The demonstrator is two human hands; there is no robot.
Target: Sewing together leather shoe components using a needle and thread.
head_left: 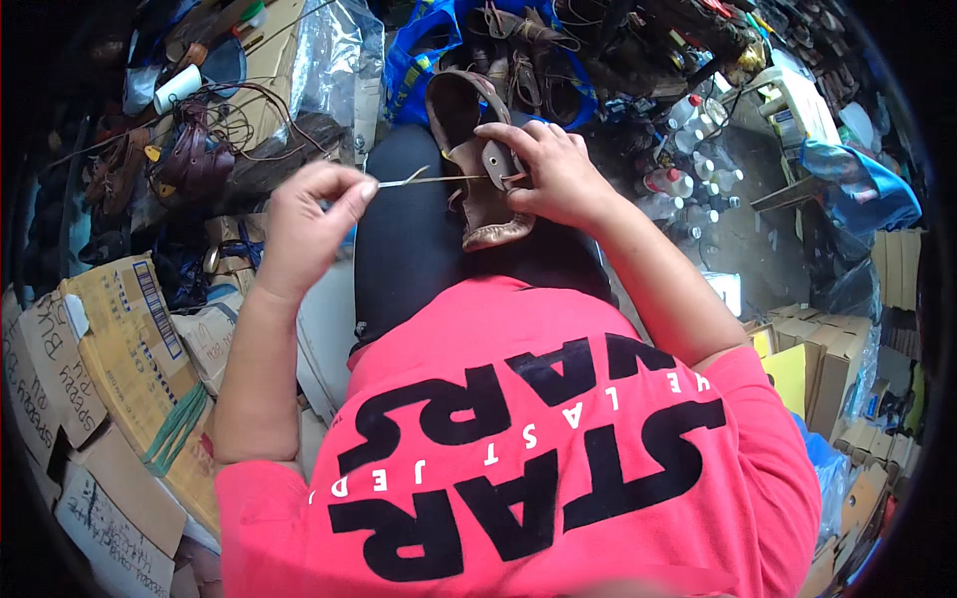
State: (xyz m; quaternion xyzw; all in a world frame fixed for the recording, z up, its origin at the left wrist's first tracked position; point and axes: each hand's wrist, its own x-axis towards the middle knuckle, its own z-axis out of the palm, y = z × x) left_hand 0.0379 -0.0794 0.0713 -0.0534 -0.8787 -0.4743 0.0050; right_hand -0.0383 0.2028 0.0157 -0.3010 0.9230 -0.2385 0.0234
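Note:
A brown leather shoe (480, 211) lies over my dark-trousered lap, its stitched toe toward me and its heel opening away. My right hand (558, 171) grips the shoe's right side, thumb and fingers around a pale flap (493, 161) with eyelets. Out to the left, my left hand (317, 211) pinches the end of a thin tan lace (439, 178). That lace runs taut, almost level, from my left fingertips to the shoe near the flap. A short loose end forks up beside the pinch. Where it enters the leather is too small to make out.
Beyond my knees stands a blue bag (424, 62) with several brown shoes (523, 75). Dark laces and leather pieces (204, 149) lie at the left, near a white roll (177, 90). Plastic bottles (688, 179) crowd the floor at the right. Cardboard boxes (125, 329) flank me.

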